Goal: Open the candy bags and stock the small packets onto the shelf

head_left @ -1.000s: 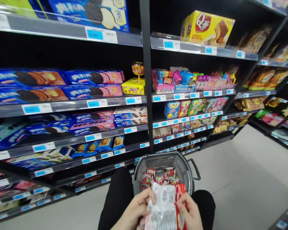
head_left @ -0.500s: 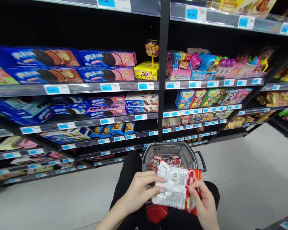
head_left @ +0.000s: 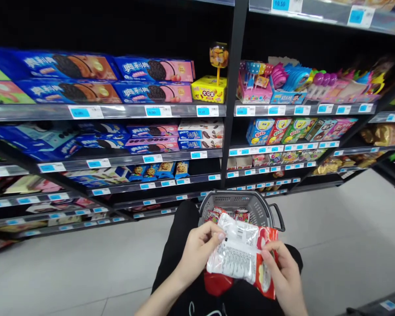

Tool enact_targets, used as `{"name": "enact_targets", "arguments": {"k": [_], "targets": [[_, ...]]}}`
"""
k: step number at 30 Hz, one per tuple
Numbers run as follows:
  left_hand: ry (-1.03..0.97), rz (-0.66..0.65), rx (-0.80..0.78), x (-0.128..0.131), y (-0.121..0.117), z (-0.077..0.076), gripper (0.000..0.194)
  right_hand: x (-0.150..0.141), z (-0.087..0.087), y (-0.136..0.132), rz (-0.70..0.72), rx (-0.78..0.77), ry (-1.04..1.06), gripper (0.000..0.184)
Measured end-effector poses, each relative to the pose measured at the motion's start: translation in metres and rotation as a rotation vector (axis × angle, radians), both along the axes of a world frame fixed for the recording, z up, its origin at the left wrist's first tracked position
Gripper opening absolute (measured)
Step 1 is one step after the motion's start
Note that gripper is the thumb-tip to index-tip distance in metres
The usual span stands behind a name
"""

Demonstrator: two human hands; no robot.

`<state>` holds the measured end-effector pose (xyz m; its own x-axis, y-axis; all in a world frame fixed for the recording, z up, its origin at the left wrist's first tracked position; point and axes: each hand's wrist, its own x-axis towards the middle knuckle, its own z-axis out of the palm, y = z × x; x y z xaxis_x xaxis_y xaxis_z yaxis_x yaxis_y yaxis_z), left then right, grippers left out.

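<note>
A white and red snack bag (head_left: 238, 256) lies over the near side of the basket, its printed back facing up. My left hand (head_left: 199, 248) is closed at the bag's left edge, thumb and forefinger pinched together there. On the red right end, my right hand (head_left: 283, 267) grips the bag between thumb and fingers. Beyond the bag stands a grey shopping basket (head_left: 258, 208) with small red packets (head_left: 213, 215) inside; the bag hides its near part. Below the bag, a red thing (head_left: 217, 284) shows partly, its kind unclear.
Shelves with blue cookie boxes (head_left: 69, 92) rise ahead on the left. Further right are lollipop boxes (head_left: 255, 87) and small cartons (head_left: 261, 131). The basket's black handle (head_left: 279, 217) sticks out to the right. My knees flank the basket above a grey tiled floor (head_left: 342, 232).
My left hand's fingers have gone from lying spread on the bag to a pinch at its left edge. My right hand keeps its grip. The view has shifted slightly.
</note>
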<state>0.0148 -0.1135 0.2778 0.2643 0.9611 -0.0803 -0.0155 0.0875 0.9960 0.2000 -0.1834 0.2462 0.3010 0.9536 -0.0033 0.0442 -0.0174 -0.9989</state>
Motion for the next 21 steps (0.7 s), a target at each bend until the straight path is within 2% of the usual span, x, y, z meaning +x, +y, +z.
{"name": "enact_targets", "arguments": {"k": [3,7,11,13,16,19,21], "targets": [[-0.175,-0.055,-0.142,-0.001,0.006,-0.013,0.021,0.006,-0.003,0.008,0.068,-0.047,0.216,0.019],[-0.282,-0.066,-0.312,-0.006,0.021,-0.032,0.022,0.009,-0.009,0.026,0.197,-0.167,0.485,0.018],[-0.434,-0.104,-0.400,-0.015,0.045,-0.046,0.022,0.010,-0.016,0.050,0.293,-0.121,0.552,0.047],[-0.469,-0.128,-0.376,-0.018,0.059,-0.056,0.025,0.009,-0.024,0.065,0.280,-0.110,0.433,0.052],[-0.361,-0.136,-0.363,-0.015,0.080,-0.082,0.026,0.005,-0.045,0.088,0.101,-0.200,0.096,0.038],[-0.155,-0.184,-0.361,-0.009,0.104,-0.121,0.029,0.005,-0.072,0.110,-0.102,-0.251,-0.300,0.033],[-0.017,-0.223,-0.282,-0.006,0.123,-0.152,0.034,0.007,-0.091,0.123,-0.190,-0.195,-0.582,0.035]]}}
